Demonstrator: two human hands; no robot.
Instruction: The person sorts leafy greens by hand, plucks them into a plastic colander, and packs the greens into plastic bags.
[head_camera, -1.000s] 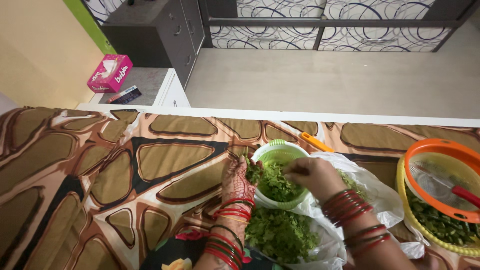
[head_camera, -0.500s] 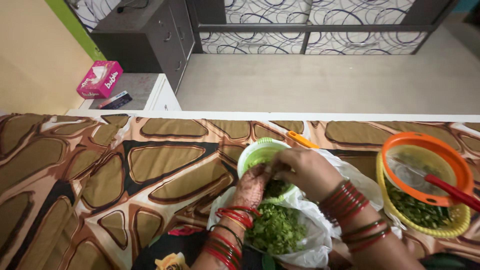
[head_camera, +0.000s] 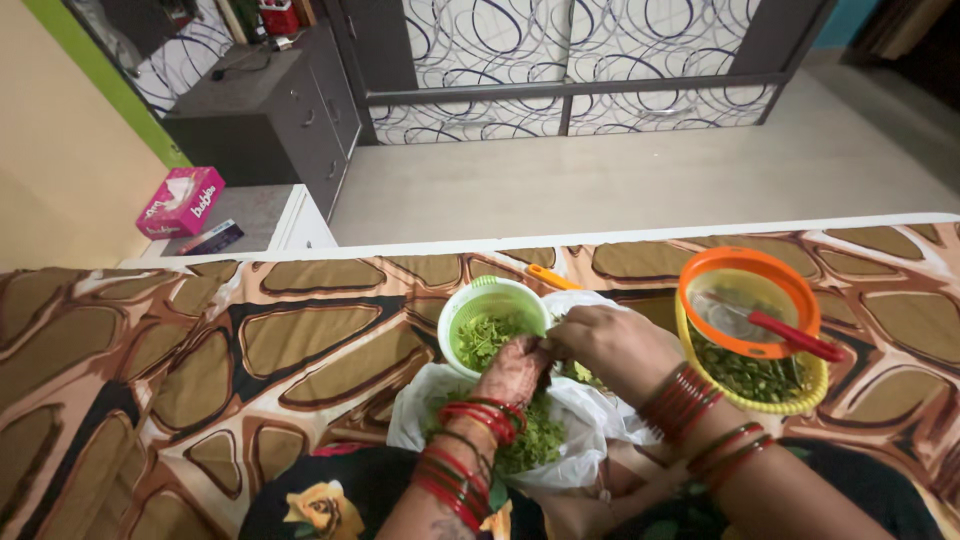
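white plastic bag (head_camera: 590, 425) of green leaves (head_camera: 535, 440) lies nearest, at 6 o'clock. left hand (head_camera: 512, 368) and right hand (head_camera: 612, 345) meet above it, fingers pinched together on a sprig. green strainer bowl (head_camera: 492, 322) touches at 11 o'clock; bed edge (head_camera: 640, 232) lies beyond, open bedsheet (head_camera: 250, 350) at 9 o'clock.

Green leaves (head_camera: 487, 338) are held in a white-and-green bowl (head_camera: 462, 304); a brown, cream and black pattern is shown on the bedspread (head_camera: 200, 350)
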